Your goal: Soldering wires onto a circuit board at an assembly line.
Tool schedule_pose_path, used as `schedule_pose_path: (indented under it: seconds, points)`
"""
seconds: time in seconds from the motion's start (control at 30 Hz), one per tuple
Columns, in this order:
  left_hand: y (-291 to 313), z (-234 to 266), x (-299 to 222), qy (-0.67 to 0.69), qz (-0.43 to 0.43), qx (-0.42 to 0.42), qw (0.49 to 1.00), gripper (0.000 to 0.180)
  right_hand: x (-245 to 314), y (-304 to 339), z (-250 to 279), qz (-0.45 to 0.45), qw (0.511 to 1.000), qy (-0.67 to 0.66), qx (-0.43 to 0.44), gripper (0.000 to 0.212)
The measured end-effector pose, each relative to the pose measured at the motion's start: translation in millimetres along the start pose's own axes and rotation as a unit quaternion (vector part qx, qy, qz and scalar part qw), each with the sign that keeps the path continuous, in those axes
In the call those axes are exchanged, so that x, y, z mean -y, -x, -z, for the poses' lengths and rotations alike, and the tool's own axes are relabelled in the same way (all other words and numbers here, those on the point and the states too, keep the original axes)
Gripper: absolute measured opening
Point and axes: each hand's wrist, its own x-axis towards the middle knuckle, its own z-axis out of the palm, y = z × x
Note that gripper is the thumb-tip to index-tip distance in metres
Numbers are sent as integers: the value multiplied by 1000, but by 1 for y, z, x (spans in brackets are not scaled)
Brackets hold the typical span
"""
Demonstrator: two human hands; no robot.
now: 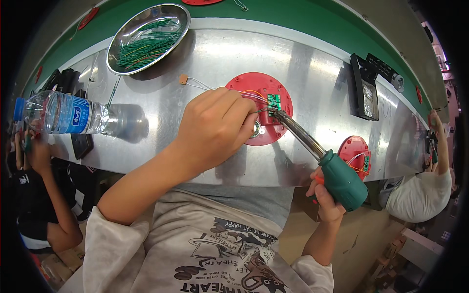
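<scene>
My right hand [325,196] grips a soldering gun [342,180] with a thick green body and a long metal barrel. Its tip meets a small green circuit board [275,101] on a round red plastic disc [254,80]. Over the disc's left side, my left hand [217,124] is closed, with its fingertips pinching a thin dark wire that runs to the board. White and yellow wires pass behind that hand, and a small tan connector [183,79] lies at their end. My left fingertips are partly hidden by the hand's own back.
A steel bowl of green wires [151,46] stands at the far left. Nearer sits a clear water bottle [73,115] beside a dark phone-like object [82,145]. Another red disc [355,152] with a board lies right, below a black case [365,90]. People work at both sides.
</scene>
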Motion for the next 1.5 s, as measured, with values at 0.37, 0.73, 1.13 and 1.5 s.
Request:
schedule_pose_path:
  seconds: [0.37, 0.73, 1.13, 1.5]
  points:
    - [0, 1, -1, -8, -3, 2, 1000, 12, 8, -4, -3, -58, 992, -92, -69, 38]
    - [-1, 4, -1, 13, -11, -1, 1000, 15, 7, -15, 5, -11, 991, -122, -62, 41]
    - [-2, 9, -5, 15, -18, 16, 1000, 15, -1, -63, 37, -15, 979, -193, -69, 42]
    - [-4, 13, -11, -7, 4, 71, 997, 14, -3, -43, 30, 52, 949, -273, -148, 41]
